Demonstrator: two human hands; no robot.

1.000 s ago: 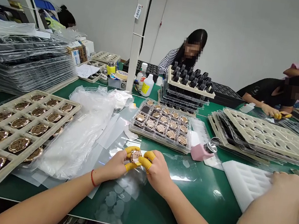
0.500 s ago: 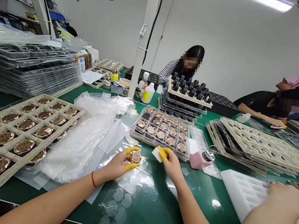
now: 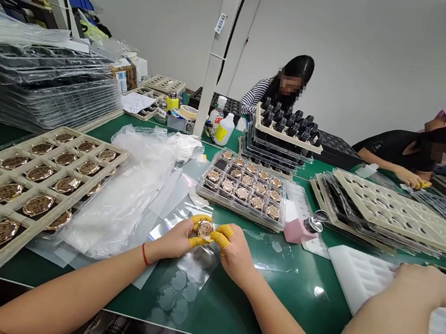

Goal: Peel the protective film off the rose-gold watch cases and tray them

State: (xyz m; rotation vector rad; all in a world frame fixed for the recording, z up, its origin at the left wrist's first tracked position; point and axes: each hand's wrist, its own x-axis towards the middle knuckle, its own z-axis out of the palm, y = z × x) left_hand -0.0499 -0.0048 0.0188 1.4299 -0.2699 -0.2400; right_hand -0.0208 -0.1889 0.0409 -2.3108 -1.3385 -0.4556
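Note:
A round rose-gold watch case (image 3: 205, 228) is held at its edge between the thumb and fingers of my left hand (image 3: 180, 238). My right hand (image 3: 236, 252) is at the case's right edge, its yellow-covered fingertips pinched together; what they hold is hidden. Both hands wear yellow finger cots. Just beyond them, a clear tray (image 3: 241, 216) bears rows of similar cases. Round clear films (image 3: 179, 281) lie on the green table below the hands.
A beige tray of cases (image 3: 41, 235) is at the left, beside plastic bags (image 3: 118, 202). A pink bottle (image 3: 299, 230) stands right of the clear tray. Another person's arm (image 3: 391, 329) reaches over white foam (image 3: 356, 280) at the right. People sit across the table.
My right hand has moved left to the watch case, and the white piece it held is now out of sight. The whole view has shifted slightly.

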